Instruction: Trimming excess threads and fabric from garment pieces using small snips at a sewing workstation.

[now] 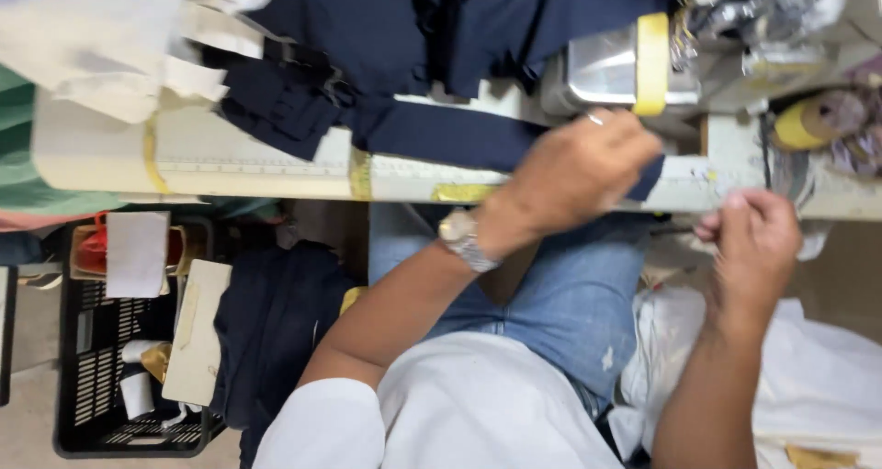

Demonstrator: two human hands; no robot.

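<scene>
Our white shirt point(478, 405) fills six o'clock. Our left hand point(574, 170) presses the navy strip point(441, 131) on the bench point(248, 161); at three o'clock our right hand point(755, 244) pinches closed, contents unclear.

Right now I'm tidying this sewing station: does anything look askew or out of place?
Mostly the navy fabric: it lies bunched and crumpled across the table, one strip running under the left hand. Nothing looks spilled or damaged.

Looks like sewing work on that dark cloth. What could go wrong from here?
The left hand presses the navy strip close to the sewing machine, so fingers could stray near its working parts. More navy cloth hangs off the table by the crate; it might snag or drag the strip askew.
</scene>
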